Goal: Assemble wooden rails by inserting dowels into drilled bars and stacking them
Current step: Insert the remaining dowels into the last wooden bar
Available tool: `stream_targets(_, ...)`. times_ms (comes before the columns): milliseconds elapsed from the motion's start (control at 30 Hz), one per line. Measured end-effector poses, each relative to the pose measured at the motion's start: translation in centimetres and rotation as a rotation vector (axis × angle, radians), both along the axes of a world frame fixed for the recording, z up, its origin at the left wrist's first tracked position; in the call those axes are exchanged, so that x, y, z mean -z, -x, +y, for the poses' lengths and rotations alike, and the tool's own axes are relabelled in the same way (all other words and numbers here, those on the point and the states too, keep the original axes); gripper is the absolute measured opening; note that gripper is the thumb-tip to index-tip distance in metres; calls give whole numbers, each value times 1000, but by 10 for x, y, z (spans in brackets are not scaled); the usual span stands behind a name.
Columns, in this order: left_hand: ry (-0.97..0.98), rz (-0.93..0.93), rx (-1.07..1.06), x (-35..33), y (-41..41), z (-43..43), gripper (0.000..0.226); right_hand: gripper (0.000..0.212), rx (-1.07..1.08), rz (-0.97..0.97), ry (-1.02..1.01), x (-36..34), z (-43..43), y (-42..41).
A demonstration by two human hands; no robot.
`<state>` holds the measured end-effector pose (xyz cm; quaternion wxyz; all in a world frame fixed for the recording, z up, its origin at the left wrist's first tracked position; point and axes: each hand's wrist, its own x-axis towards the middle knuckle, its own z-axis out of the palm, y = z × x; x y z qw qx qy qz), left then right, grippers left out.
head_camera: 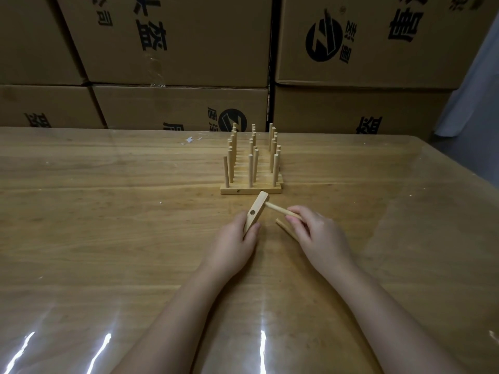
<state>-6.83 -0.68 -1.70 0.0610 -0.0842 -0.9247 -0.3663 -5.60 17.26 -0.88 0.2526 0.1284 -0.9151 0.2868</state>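
Pale wooden bar (256, 213) with a round drilled hole in its face sits just below the centre of the frame, lifted off the table and tilted, its upper end pointing up and to the right. The left hand (237, 238) grips the bar's lower end, with the thumb on the near face below the hole and the other fingers wrapped behind it.

The right hand (316, 230) pinches a short round light-wood dowel (278, 209) between thumb and forefinger. The dowel's far tip meets the side of the bar near its upper end; whether it is seated in a hole cannot be told. A second dowel (283, 226) of the same kind pokes out from under the right hand, and it is unclear whether the lower fingers hold it or it lies on the table.

Just above the hands, at the centre of the frame, stands a stack of finished rails (252, 188): flat bars laid side by side with three rows of dowels standing upright.

All of this is on a wide brown wooden table (108, 211) under a clear glossy sheet, with glare streaks along the lower edge. Large brown cardboard boxes (175, 44) with black printing fill the top of the frame.
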Motion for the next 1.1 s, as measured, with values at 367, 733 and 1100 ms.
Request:
stream_targets(367, -1027, -308, -101, -13, 5, -19, 38, 21, 251, -266, 135, 11, 12, 13)
stream_targets(733, -1406, -343, -8, -18, 6, -22, 36, 22, 361, -385, -37, 11, 14, 16)
stream_targets(1100, -1167, -302, -4, -3, 11, -17, 46, 9, -19, -431, 706, -9, -14, 1)
